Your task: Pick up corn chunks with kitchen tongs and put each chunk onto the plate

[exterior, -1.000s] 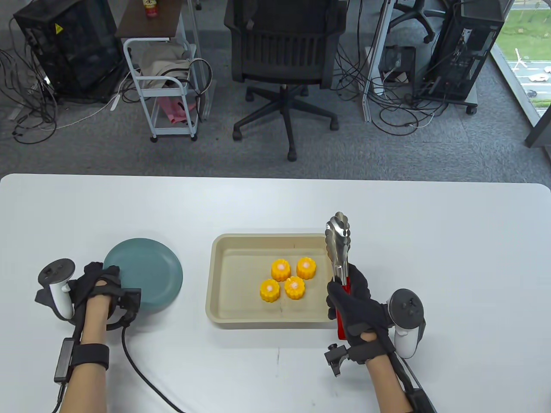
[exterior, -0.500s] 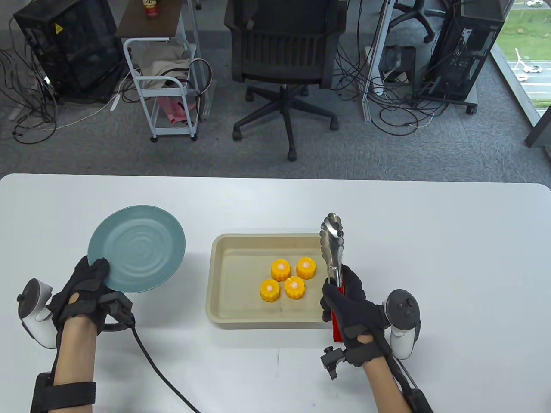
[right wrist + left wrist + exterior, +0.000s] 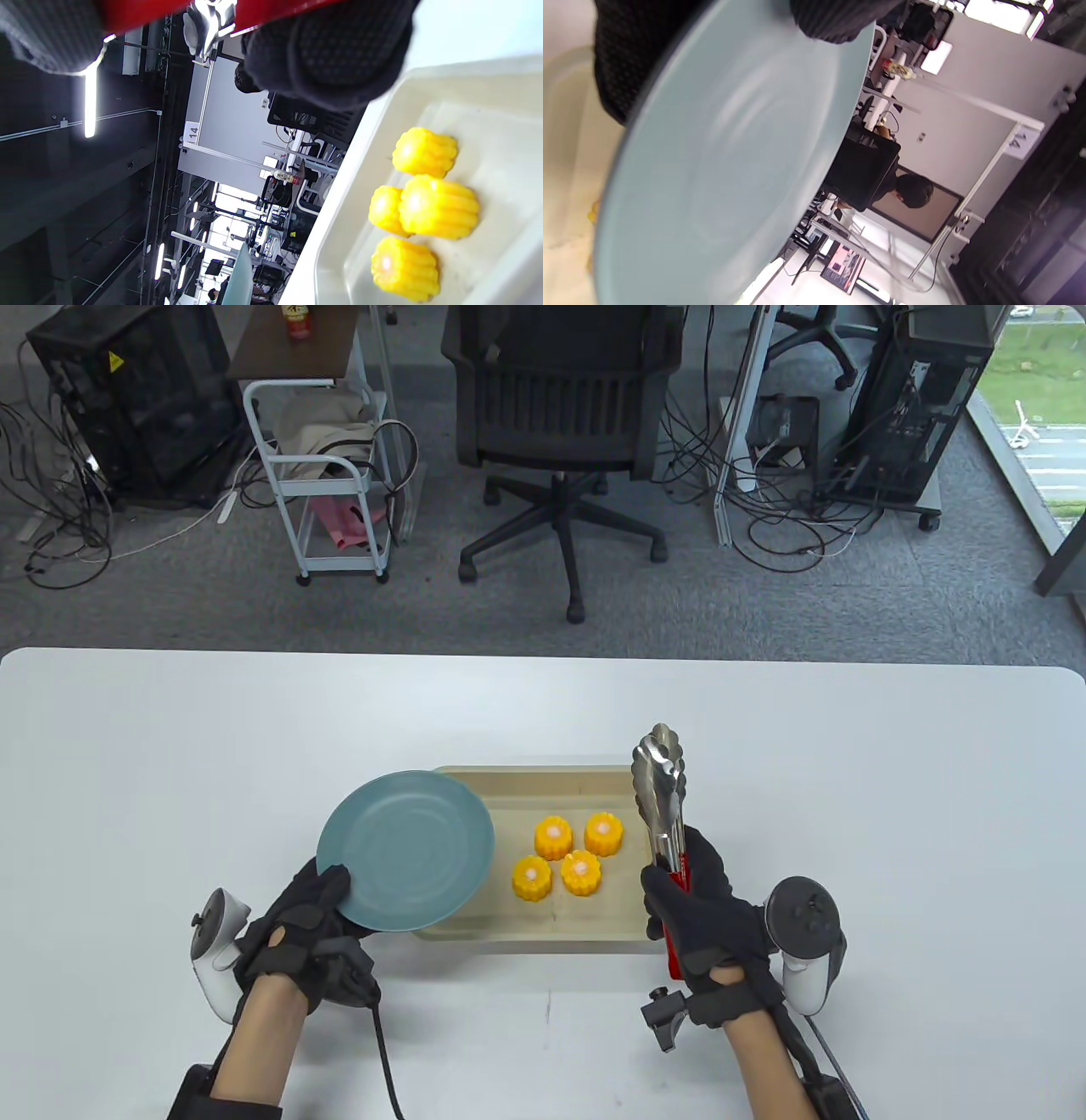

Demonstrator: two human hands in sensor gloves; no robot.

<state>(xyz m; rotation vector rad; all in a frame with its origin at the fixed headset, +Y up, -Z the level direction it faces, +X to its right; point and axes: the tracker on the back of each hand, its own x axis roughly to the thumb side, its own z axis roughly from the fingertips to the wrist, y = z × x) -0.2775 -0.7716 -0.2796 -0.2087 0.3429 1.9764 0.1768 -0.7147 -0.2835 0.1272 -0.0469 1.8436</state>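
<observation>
Several yellow corn chunks [image 3: 567,857] [image 3: 424,199] sit in a beige tray [image 3: 526,937]. My left hand [image 3: 314,912] grips the near rim of a teal plate [image 3: 407,848] [image 3: 721,161] and holds it over the tray's left end. My right hand [image 3: 691,903] grips the red handles of metal kitchen tongs [image 3: 663,789]. The tongs point away from me above the tray's right edge, their tips close together and holding nothing.
The white table [image 3: 170,746] stretches wide on both sides of the tray. Beyond its far edge stand an office chair [image 3: 560,415], a white cart [image 3: 331,475] and computer towers with cables on the floor.
My left hand has lifted the plate from the table's left side and carried it right, over the tray's left end. The right hand with the tongs has barely shifted.
</observation>
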